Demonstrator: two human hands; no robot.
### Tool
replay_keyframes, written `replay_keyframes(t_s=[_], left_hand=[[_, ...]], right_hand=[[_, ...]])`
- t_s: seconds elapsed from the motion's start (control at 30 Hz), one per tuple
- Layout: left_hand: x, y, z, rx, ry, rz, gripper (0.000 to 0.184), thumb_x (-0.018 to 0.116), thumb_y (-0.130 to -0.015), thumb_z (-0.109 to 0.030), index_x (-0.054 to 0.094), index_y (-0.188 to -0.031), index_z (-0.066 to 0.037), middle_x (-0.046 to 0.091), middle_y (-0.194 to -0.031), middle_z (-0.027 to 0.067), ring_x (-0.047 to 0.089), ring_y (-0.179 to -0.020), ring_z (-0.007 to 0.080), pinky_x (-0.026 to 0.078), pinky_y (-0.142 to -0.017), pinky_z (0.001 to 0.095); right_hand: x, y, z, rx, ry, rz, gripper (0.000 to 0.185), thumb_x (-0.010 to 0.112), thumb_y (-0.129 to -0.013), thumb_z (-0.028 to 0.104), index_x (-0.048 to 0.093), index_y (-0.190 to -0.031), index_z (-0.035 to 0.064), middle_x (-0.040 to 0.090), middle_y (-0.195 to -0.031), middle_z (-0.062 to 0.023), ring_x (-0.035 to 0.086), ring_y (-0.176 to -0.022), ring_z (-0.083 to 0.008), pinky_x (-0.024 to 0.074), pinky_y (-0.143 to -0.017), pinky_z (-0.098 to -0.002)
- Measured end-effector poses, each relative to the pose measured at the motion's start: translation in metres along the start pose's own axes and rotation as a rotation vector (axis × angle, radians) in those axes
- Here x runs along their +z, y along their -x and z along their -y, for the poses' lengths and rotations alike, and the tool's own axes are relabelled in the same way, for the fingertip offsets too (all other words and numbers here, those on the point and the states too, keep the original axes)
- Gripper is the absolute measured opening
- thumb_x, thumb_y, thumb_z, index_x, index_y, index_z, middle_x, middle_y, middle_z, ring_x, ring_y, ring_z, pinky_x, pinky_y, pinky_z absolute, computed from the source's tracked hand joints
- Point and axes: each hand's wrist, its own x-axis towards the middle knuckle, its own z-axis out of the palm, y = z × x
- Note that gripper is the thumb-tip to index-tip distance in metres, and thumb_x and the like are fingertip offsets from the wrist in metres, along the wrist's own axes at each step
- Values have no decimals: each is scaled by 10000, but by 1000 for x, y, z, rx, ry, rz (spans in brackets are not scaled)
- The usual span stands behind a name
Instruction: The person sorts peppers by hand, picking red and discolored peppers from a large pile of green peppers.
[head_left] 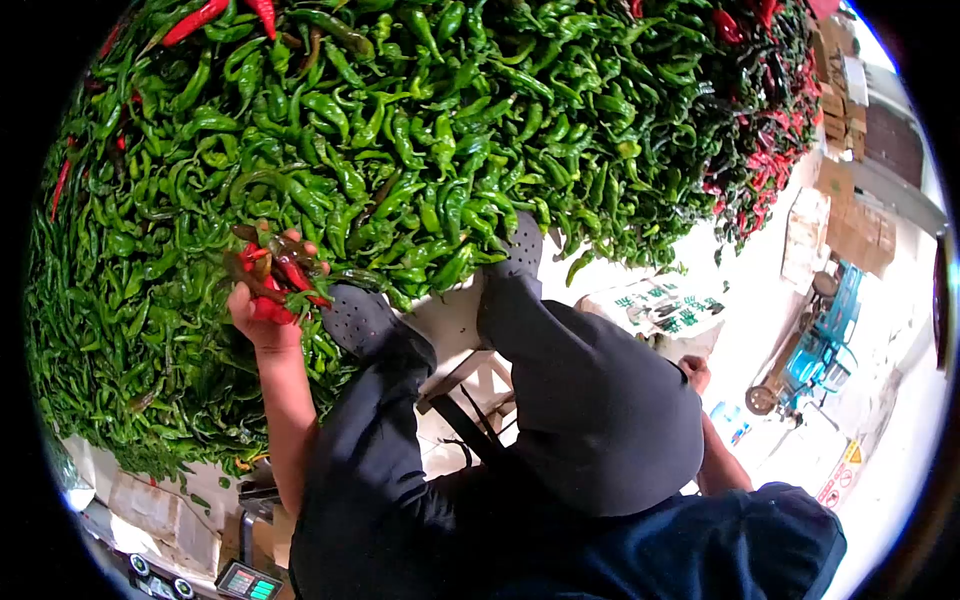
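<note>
- The left hand (272, 332) is cupped, palm up, its thumb and fingers curled around a loose bunch of red and brownish chili peppers (290, 272). Several poke out past the fingertips.
- That bunch is just above the heap of green chili peppers (400, 130), near the left perforated clog (358, 318); whether it touches the pods beneath, I cannot tell.
- The right hand (695, 371) is beside the right knee, well apart from the heap. Its fingers look bent, but the leg partly hides them, so I cannot tell whether they grip anything.
- The heap reaches both feet, with the right perforated clog (525, 245) against its edge. More red pods (765, 180) are scattered along its far right side.
- Farther out are a printed sack (655, 308) right of the legs, cardboard boxes (862, 225) and a blue cart (822, 345); a digital scale (248, 582) is at lower left.
- The likeliest slip is a pod dropping back among the green ones: the bunch is piled high, smooth-skinned and only partly enclosed. Squeezing harder to keep them all could bruise or split soft ones. A foot pushed forward could crush pods at the edge or set some sliding.
</note>
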Motion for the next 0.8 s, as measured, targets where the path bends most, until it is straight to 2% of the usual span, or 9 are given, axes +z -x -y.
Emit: replay_keyframes(t_s=[0.07,0.2,0.23,0.3,0.37,0.53,0.63,0.7,0.8], left_hand=[[6,-2,2,-3,-9,-16,744,645,-824,-376,355,-1449,-95,508,-1309,203,497,-1196,406,450,-971,591],[11,-5,-1,5,-44,-5,736,639,-821,-382,369,-1439,-87,521,-1305,213,532,-1161,405,461,-947,588],[11,-5,-2,10,-52,11,738,640,-818,-388,372,-1437,-87,522,-1310,217,542,-1152,403,465,-937,590],[2,-2,-5,15,-52,-15,772,670,-794,-425,383,-1429,-92,527,-1305,220,552,-1149,402,471,-929,594],[-5,-2,-6,20,-18,-21,805,711,-773,-432,386,-1428,-96,529,-1302,226,553,-1158,410,472,-932,603],[2,-6,6,38,67,-2,792,728,-768,-407,411,-1425,-96,529,-1294,232,562,-1154,427,476,-941,611],[6,-5,0,49,71,-2,792,715,-779,-399,398,-1434,-88,529,-1290,227,565,-1151,416,474,-946,600],[8,0,-4,57,75,10,792,707,-785,-403,392,-1438,-85,532,-1287,227,563,-1153,414,473,-945,598],[-5,4,-2,70,89,-25,793,693,-785,-407,383,-1443,-91,535,-1291,236,555,-1161,416,470,-942,601]], right_hand=[[-1,-10,-48,263,144,99,186,625,-759,38,633,-930,-31,637,-839,-89,596,-760,-127,468,-608,-266],[28,-18,-70,11,495,378,471,695,-725,78,596,-1177,-11,663,-936,-179,632,-870,-262,507,-683,-393],[27,-26,-47,-73,556,331,383,657,-774,130,611,-1129,-6,662,-915,-211,641,-854,-308,509,-686,-425],[22,-29,28,-185,695,199,281,561,-890,254,669,-943,0,659,-827,-274,660,-768,-419,508,-668,-487],[24,-16,137,-375,777,95,362,627,-885,347,636,-747,12,636,-681,-230,634,-631,-414,480,-584,-497],[107,-2,361,-1036,247,392,201,678,-837,61,630,-1020,-7,595,-948,-175,600,-840,-365,493,-717,-392],[206,11,478,-1497,122,315,293,680,-833,144,601,-1093,34,599,-960,-156,607,-872,-358,515,-749,-441],[258,24,562,-1681,166,134,246,660,-837,199,570,-984,24,597,-925,-161,587,-881,-362,504,-746,-460],[314,36,652,-1513,441,240,410,642,-864,371,530,-1075,38,654,-894,-183,638,-847,-392,511,-707,-495]])
